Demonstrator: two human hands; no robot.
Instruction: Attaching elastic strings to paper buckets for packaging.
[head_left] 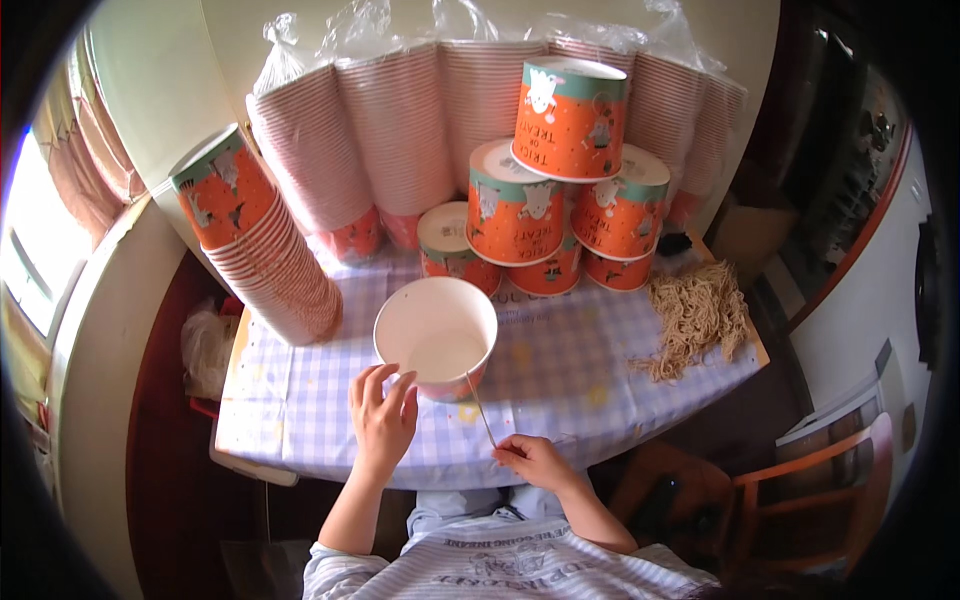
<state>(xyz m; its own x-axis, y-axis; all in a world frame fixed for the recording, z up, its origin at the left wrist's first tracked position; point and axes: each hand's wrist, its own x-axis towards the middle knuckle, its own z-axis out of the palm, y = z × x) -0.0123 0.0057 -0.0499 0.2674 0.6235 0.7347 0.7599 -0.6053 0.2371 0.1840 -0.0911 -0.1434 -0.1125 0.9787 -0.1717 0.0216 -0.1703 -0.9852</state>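
In front of me an orange paper bucket stands upright on the table, its white inside facing up. My left hand is at the bucket's near left side, with fingers apart and nothing held in them; whether a fingertip touches the rim I cannot tell. Between finger and thumb, my right hand pinches the end of a thin cord. The cord runs straight up to the near right side of the bucket, just below the rim. A tangled heap of tan cords lies at the table's right end.
A leaning stack of nested buckets stands at left. Upside-down buckets are piled in a pyramid behind the middle. Tall plastic-wrapped bucket stacks line the wall. A checked cloth covers the table. A wooden chair stands at right.
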